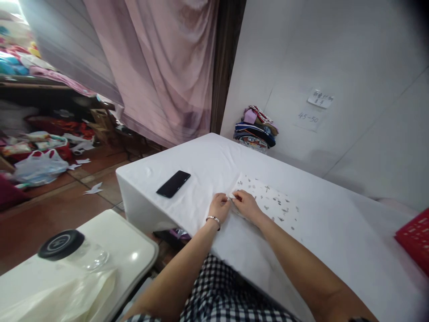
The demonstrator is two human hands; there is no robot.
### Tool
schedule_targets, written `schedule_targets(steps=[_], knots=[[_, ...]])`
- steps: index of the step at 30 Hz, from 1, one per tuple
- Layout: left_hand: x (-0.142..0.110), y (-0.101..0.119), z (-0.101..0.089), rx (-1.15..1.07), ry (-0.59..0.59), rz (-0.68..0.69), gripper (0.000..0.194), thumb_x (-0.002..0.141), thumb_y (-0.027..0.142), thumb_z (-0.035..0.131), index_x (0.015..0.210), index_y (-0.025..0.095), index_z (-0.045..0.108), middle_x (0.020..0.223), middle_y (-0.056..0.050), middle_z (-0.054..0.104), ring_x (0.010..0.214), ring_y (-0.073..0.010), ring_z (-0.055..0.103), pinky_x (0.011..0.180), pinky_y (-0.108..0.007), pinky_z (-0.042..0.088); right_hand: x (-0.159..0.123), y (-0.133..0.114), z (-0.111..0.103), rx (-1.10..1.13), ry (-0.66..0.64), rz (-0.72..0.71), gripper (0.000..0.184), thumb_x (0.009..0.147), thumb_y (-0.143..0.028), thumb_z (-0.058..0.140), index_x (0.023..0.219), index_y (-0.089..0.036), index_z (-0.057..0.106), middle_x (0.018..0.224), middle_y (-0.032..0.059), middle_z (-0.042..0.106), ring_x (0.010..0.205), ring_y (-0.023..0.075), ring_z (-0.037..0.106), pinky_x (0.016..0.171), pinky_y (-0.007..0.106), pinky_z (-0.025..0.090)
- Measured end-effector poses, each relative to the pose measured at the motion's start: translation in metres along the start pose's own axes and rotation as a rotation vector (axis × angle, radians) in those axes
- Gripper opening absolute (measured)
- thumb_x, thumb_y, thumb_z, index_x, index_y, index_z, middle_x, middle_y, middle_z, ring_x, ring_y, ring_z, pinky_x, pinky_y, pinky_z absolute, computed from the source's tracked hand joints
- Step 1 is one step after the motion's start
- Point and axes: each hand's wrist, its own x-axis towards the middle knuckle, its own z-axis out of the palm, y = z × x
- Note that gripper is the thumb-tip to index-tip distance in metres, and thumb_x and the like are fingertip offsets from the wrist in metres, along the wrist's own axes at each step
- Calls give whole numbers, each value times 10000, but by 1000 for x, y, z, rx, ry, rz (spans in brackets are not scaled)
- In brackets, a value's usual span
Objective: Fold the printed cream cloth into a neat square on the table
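Note:
A white cloth printed with small grey motifs (273,203) lies flat on the white-covered table (335,223). At its near left corner my left hand (219,208), wearing a bracelet on the wrist, is closed in a pinch on the cloth's edge. Close beside it, my right hand (246,205) pinches the same edge, its forearm crossing in front of part of the print. A small bit of white shows raised between the two sets of fingertips. To the left of my hands rests a black smartphone (173,184), touched by neither.
A stack of folded fabrics (255,129) stands by the wall beyond the table. A red box-like object (415,241) sits at the right edge. On a white side table (134,250) at lower left are a clear jar with a black lid (62,244) and a pale bag (67,299).

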Motion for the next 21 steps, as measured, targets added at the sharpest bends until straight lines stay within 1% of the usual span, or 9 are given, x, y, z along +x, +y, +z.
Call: schedule_targets(steps=[4, 8, 10, 13, 15, 19, 21], knots=[[0, 1, 0, -60, 37, -40, 88, 671, 173, 539, 602, 172, 594, 915, -40, 587, 868, -156, 568, 795, -315, 466, -4, -5, -3, -81, 25, -23, 64, 758, -174, 478, 739, -203, 532, 697, -26, 484, 660, 124, 452, 613, 237, 327], [1, 1, 1, -94, 82, -70, 82, 662, 176, 551, 596, 174, 601, 896, -35, 599, 868, -154, 572, 790, -305, 467, -6, -8, -1, -162, -18, -67, 93, 762, -143, 474, 791, -208, 534, 773, -9, 513, 742, 133, 471, 659, 239, 335], [2, 1, 1, -102, 90, -74, 86, 662, 169, 545, 599, 173, 603, 906, -34, 604, 874, -150, 572, 796, -299, 464, -6, -8, 2, -172, -36, -76, 84, 769, -156, 487, 816, -211, 531, 809, 0, 520, 788, 141, 477, 685, 243, 343], [2, 3, -1, -127, 73, -66, 110, 668, 160, 527, 602, 174, 613, 924, -33, 616, 878, -144, 574, 818, -295, 458, -8, -9, 6, -195, -43, -83, 43, 778, -216, 523, 821, -214, 523, 841, 10, 521, 830, 157, 476, 705, 254, 347], [2, 4, -3, -155, 58, -74, 134, 669, 150, 510, 602, 178, 622, 929, -27, 625, 871, -141, 577, 814, -290, 465, -8, -10, 8, -218, -38, -88, 59, 780, -235, 536, 833, -215, 520, 852, 16, 520, 834, 165, 473, 704, 260, 346], [2, 3, -4, -181, 28, -104, 184, 657, 117, 470, 617, 186, 635, 966, -16, 623, 847, -139, 581, 748, -282, 496, -8, -11, 9, -236, 5, -90, 68, 774, -201, 535, 841, -207, 527, 850, 30, 527, 811, 170, 471, 702, 267, 341], [1, 3, -4, -159, 26, -89, 205, 648, 95, 457, 637, 191, 638, 977, -11, 615, 862, -141, 577, 767, -296, 493, -6, -9, 8, -196, 17, -74, 44, 769, -192, 521, 807, -205, 539, 816, 21, 534, 778, 161, 476, 688, 262, 342]])
